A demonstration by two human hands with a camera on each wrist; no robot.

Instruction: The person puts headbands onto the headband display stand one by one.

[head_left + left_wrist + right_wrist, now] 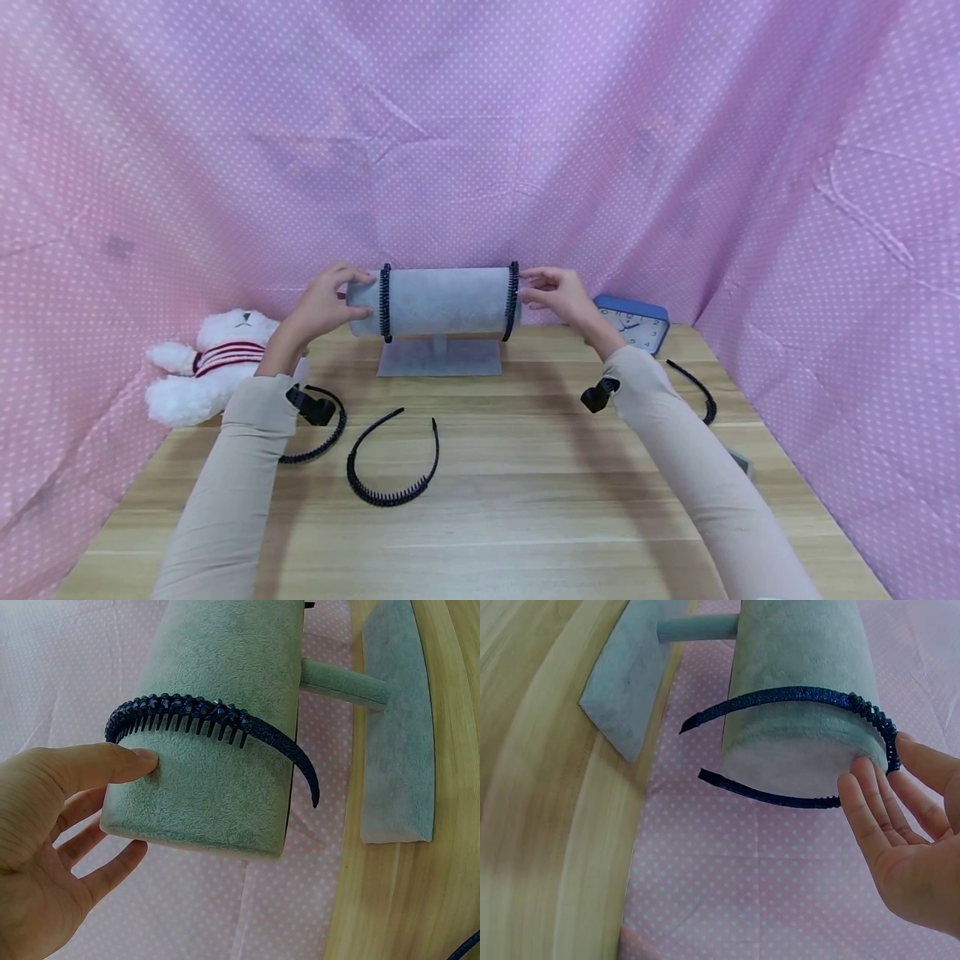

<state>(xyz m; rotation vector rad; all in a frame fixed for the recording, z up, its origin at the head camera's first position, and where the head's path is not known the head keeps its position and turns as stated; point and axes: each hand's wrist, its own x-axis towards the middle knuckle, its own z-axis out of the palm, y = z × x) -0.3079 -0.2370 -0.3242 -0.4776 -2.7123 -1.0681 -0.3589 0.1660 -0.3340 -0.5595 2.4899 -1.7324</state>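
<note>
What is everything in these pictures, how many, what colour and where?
Table: 1, light brown, front and middle
Cloth: count unclear, pink with white dots, behind the table
Stand: 1, pale grey, back middle
Stand headbands: 2, dark, around it, one near each end
Table headbands: 3, dark, two left, one right
Toy bear: 1, white, striped shirt, back left
Clock: 1, blue and white, back right
Small thing: 1, greyish, right side, too hidden to name
Gadgets: 2, black, one on each wrist
Sleeves: 2, beige, one on each arm
Left hand: 1, bare, at the stand's left end
Right hand: 1, bare, at the stand's right end
</note>
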